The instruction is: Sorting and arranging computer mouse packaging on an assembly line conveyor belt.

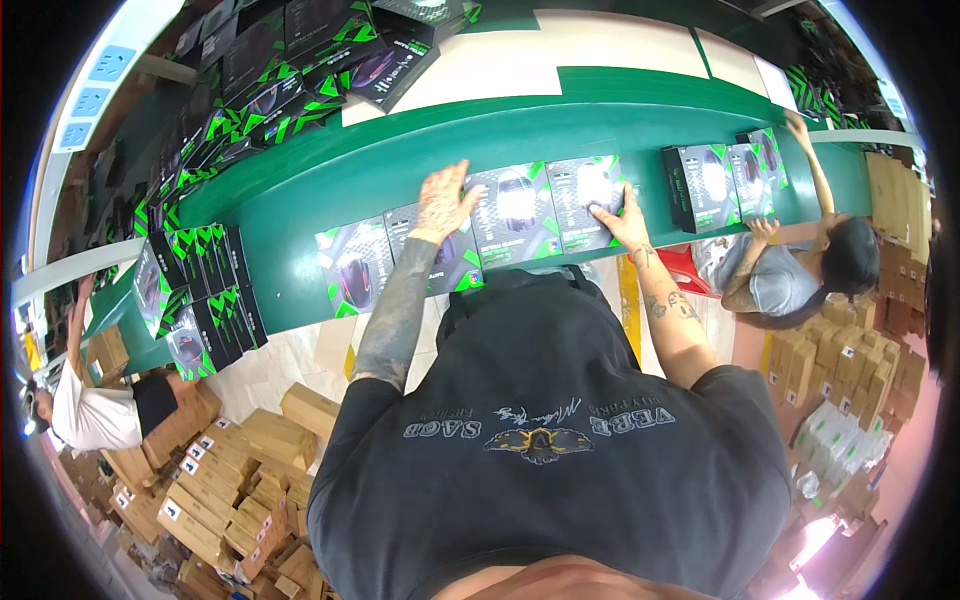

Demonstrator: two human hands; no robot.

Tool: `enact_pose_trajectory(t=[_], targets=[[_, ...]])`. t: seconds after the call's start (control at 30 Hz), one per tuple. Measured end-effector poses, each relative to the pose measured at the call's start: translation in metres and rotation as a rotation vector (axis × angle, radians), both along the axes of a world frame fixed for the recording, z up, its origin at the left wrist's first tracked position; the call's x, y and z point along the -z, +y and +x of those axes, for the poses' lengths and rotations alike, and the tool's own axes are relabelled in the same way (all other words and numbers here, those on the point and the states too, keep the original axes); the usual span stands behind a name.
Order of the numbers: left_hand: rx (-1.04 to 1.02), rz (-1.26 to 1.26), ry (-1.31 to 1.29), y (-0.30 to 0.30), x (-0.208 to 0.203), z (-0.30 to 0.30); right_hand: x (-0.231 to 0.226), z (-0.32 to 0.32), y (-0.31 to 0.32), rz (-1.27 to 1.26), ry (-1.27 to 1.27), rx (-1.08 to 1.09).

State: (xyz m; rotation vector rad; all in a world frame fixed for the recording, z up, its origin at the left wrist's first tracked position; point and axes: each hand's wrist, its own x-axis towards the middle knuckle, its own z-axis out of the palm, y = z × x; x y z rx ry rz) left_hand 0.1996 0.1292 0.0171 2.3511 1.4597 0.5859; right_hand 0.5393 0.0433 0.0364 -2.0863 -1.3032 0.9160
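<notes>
A row of four black-and-green boxes (505,228) is laid face up on the green tabletop (288,265), in front of the person. The left hand (440,203) is placed above the second box from the left; its fingers are spread wide, thumb apart, and nothing is seen gripped. The right hand (627,222) is set at the rightmost box (573,192), thumb laid on its face, other fingers by its right edge; whether it is gripped cannot be told. Similar boxes are stacked at left (215,295) and grouped near a co-worker (790,270) at right.
</notes>
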Motion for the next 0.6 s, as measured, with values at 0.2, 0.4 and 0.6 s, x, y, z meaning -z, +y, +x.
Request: enact_pose_trajectory(t=[0.2, 0.4, 0.6], targets=[[0.085, -0.158, 0.020, -0.023, 0.010, 0.000, 0.006, -0.010, -0.003, 0.031, 0.047, -0.010], [-0.758, -0.097, -0.155, -0.047, -0.042, -0.134, 0.024, 0.006, -0.016, -0.075, -0.051, 0.087], [-0.816, -0.328, -0.219, -0.116, 0.002, -0.234, 0.049, -0.003, 0.000, -0.051, 0.327, 0.154]])
